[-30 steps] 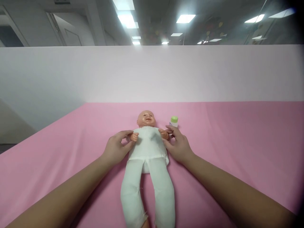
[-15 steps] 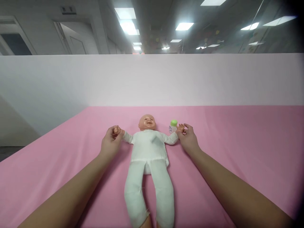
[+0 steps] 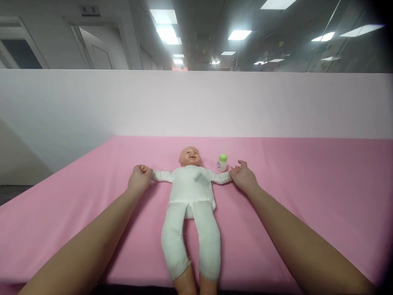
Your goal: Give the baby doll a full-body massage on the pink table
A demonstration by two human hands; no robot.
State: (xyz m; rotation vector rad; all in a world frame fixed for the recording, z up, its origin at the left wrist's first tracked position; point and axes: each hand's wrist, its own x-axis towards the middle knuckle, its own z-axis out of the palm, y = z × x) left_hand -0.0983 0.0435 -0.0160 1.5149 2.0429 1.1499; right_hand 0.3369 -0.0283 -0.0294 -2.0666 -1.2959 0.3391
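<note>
A baby doll (image 3: 192,186) with a white cloth body lies on its back, head away from me, both arms stretched out sideways. My left hand (image 3: 140,179) is closed around the doll's hand on the left side. On the other side my right hand (image 3: 244,177) grips the doll's other hand and wrist, its index finger sticking up a little. Most of each doll hand is hidden by my fingers. Beside the doll's head, short of my right hand, stands a small clear bottle (image 3: 222,163) with a green cap.
Pink cloth (image 3: 307,196) covers the table under the doll. A white partition (image 3: 215,102) rises along the far edge. Beyond it are a door (image 3: 102,49) and lit ceiling panels (image 3: 239,35).
The doll's arms are now straighter and pulled further out to the sides. My left hand has shifted outward and wraps the doll's hand more fully; my right hand covers more of the other one.
</note>
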